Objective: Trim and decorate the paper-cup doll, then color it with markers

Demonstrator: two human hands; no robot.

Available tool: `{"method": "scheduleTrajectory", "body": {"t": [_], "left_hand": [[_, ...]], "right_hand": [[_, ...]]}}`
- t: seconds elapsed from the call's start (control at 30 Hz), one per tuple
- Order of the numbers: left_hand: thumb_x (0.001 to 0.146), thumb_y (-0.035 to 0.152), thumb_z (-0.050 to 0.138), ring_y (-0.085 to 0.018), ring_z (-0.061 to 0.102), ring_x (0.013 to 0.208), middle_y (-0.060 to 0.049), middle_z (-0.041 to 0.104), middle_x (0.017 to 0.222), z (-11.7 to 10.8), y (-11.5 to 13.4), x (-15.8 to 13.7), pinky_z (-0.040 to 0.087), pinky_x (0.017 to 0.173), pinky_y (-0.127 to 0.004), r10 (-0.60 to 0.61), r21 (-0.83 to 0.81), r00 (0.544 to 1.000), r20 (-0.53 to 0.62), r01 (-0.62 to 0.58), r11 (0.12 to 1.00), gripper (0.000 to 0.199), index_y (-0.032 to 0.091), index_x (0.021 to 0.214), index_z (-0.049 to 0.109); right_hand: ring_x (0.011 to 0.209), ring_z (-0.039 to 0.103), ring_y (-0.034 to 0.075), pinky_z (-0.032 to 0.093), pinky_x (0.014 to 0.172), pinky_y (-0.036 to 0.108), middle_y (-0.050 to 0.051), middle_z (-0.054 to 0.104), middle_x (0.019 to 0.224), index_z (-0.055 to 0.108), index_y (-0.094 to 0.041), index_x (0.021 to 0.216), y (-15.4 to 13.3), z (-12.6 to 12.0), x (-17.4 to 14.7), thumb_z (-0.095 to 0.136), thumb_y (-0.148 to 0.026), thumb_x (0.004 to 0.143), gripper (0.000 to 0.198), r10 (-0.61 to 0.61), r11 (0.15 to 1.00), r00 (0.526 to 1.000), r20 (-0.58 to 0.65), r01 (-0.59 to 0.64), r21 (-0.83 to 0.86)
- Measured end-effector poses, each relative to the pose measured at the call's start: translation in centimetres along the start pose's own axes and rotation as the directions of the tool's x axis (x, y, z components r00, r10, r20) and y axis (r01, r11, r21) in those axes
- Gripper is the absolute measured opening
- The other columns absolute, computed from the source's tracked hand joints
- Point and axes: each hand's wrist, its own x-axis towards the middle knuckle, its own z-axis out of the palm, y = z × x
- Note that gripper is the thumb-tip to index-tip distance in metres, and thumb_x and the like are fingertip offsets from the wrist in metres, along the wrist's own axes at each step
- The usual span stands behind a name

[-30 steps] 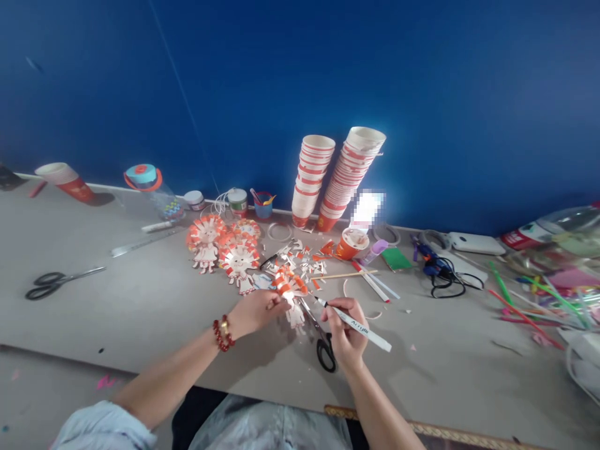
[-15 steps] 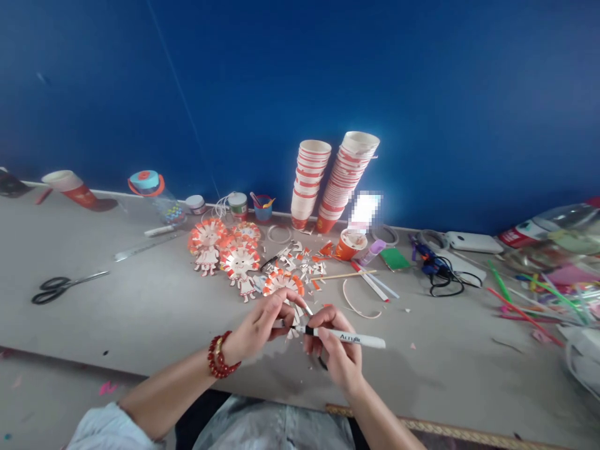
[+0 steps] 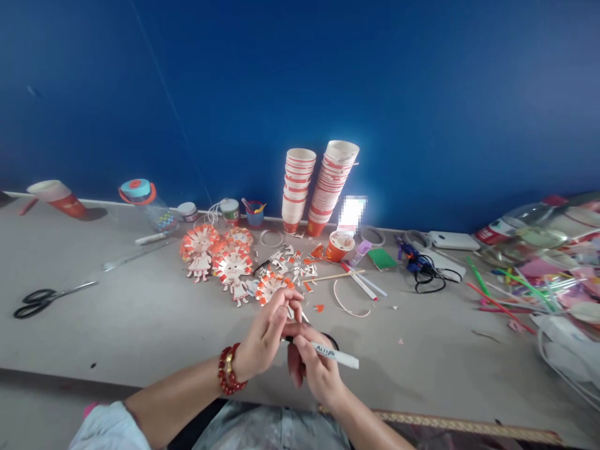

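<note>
My right hand (image 3: 315,364) is closed around a white marker (image 3: 335,355) printed "Acrylic", its dark front end pointing toward my left palm. My left hand (image 3: 268,332), with a red bead bracelet at the wrist, curls its fingers over that end; what they hold is hidden. Under my right hand shows a black loop (image 3: 332,339), and a thin pale strip, perhaps a blade, pokes out by the fingers. Just beyond my hands lies an orange-and-white paper flower shape (image 3: 274,288). More paper figures (image 3: 233,267) with fringed orange heads and small bodies lie to its left.
Paper scraps (image 3: 300,267) lie scattered behind my hands. Two tall stacks of paper cups (image 3: 299,187) stand against the blue wall. Scissors (image 3: 40,302) and a clear bottle (image 3: 152,206) are at left. A glue gun (image 3: 415,259) and colourful straws (image 3: 501,306) are at right.
My hands have come closer together and slightly toward me. The marker's front end has moved in under my left fingers and is mostly hidden. The view has shifted slightly.
</note>
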Motion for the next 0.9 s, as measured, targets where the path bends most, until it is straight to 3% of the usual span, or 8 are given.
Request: {"method": "scheduleTrajectory", "body": {"t": [0.3, 0.47, 0.5, 0.57, 0.6, 0.67, 0.73, 0.9], "left_hand": [[0.096, 0.051, 0.019, -0.023, 0.058, 0.094, -0.011, 0.062, 0.103, 2.1, 0.2, -0.4, 0.044, 0.087, -0.035, 0.136, 0.142, 0.991, -0.021, -0.132, 0.981, 0.053, 0.018, 0.119, 0.053], [0.096, 0.042, 0.035, -0.02, 0.059, 0.087, -0.008, 0.065, 0.096, -0.1, 1.3, 4.8, 0.044, 0.078, -0.028, 0.223, 0.404, 0.968, 0.12, -0.252, 0.879, 0.035, 0.019, 0.097, 0.062], [0.096, 0.04, 0.036, -0.019, 0.06, 0.083, -0.007, 0.065, 0.093, -0.9, 1.0, 6.3, 0.043, 0.073, -0.026, 0.235, 0.49, 0.967, 0.101, -0.254, 0.834, 0.033, 0.019, 0.094, 0.062], [0.096, 0.035, 0.039, -0.018, 0.059, 0.08, -0.005, 0.066, 0.09, -2.7, -0.4, 9.1, 0.04, 0.068, -0.025, 0.217, 0.692, 0.974, 0.068, -0.203, 0.693, 0.029, 0.02, 0.091, 0.063], [0.095, 0.034, 0.04, -0.018, 0.06, 0.079, -0.005, 0.066, 0.089, -3.5, -1.2, 10.3, 0.04, 0.067, -0.025, 0.204, 0.769, 0.978, 0.049, -0.167, 0.617, 0.029, 0.019, 0.089, 0.064], [0.096, 0.031, 0.039, -0.018, 0.059, 0.075, -0.005, 0.066, 0.086, -4.7, -3.1, 12.2, 0.039, 0.064, -0.026, 0.145, 0.866, 0.986, 0.085, -0.145, 0.479, 0.03, 0.018, 0.088, 0.065], [0.094, 0.029, 0.043, -0.017, 0.059, 0.075, -0.004, 0.065, 0.084, -5.3, -4.5, 13.1, 0.04, 0.064, -0.025, 0.131, 0.873, 0.983, 0.13, -0.177, 0.456, 0.026, 0.018, 0.086, 0.065], [0.092, 0.024, 0.047, -0.022, 0.057, 0.097, -0.008, 0.062, 0.1, -5.3, -4.0, 12.3, 0.043, 0.086, -0.035, 0.231, 0.861, 0.956, 0.182, -0.269, 0.432, 0.018, 0.017, 0.096, 0.064]], "right_hand": [[0.023, 0.025, 0.006, 0.019, 0.028, 0.017, -0.009, 0.037, 0.033, 0.057, -0.019, 0.08, 1.1, 0.6, -0.1, 0.035, -0.059, 0.091, 0.047, 0.045, 0.991, 0.992, -0.119, -0.029, 0.128], [0.041, 0.05, 0.012, 0.038, 0.039, 0.021, -0.001, 0.06, 0.056, 0.055, -0.017, 0.104, -0.2, -6.1, 2.1, 0.05, -0.057, 0.086, 0.044, 0.065, 0.985, 0.986, 0.157, -0.038, -0.168], [0.047, 0.055, 0.014, 0.042, 0.044, 0.023, 0.001, 0.065, 0.064, 0.055, -0.018, 0.109, -0.4, -8.3, 2.6, 0.053, -0.056, 0.084, 0.045, 0.037, 0.956, 0.995, 0.092, -0.008, -0.293], [0.06, 0.06, 0.017, 0.047, 0.056, 0.027, 0.004, 0.068, 0.078, 0.055, -0.02, 0.113, -0.4, -12.8, 3.5, 0.05, -0.05, 0.087, 0.039, -0.106, 0.783, 0.962, -0.252, -0.075, -0.617], [0.067, 0.062, 0.019, 0.047, 0.06, 0.029, 0.005, 0.068, 0.086, 0.057, -0.022, 0.11, -0.2, -14.8, 3.8, 0.052, -0.047, 0.087, 0.035, -0.14, 0.617, 0.925, -0.354, -0.198, -0.762], [0.082, 0.063, 0.024, 0.046, 0.066, 0.031, 0.009, 0.068, 0.093, 0.063, -0.02, 0.099, 0.6, -17.8, 4.1, 0.055, -0.04, 0.085, 0.025, -0.147, 0.266, 0.899, -0.413, -0.366, -0.892], [0.089, 0.062, 0.026, 0.044, 0.069, 0.032, 0.011, 0.066, 0.096, 0.064, -0.019, 0.091, 1.4, -19.3, 4.1, 0.054, -0.032, 0.086, 0.017, -0.111, 0.067, 0.915, -0.388, -0.382, -0.922], [0.066, 0.064, 0.021, 0.037, 0.052, 0.027, 0.006, 0.068, 0.075, 0.06, -0.022, 0.085, -0.3, -19.9, 2.9, 0.045, -0.032, 0.09, 0.018, 0.015, 0.035, 0.878, -0.478, -0.478, -0.878]]}}
